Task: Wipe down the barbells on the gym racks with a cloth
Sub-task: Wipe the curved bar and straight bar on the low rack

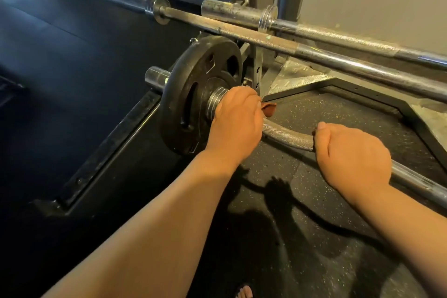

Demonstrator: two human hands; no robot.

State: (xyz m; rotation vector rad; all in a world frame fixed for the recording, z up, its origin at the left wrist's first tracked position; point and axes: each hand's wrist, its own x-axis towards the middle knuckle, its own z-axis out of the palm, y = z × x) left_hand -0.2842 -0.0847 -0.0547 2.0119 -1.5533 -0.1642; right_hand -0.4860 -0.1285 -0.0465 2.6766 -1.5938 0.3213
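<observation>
Barbell (287,136) (266,40) (338,36): three. Weight plate (193,94): one. Cloth (269,109): one. Hands (238,121) (353,155): two. Foot (244,291): one.

Dim, warm light — left side dark, soft shadows on the floor (338,116), barbells (278,42) bowed by the lens.

knurled metal barbell (287,136) (dull), speckled rubber floor (338,116)
</observation>
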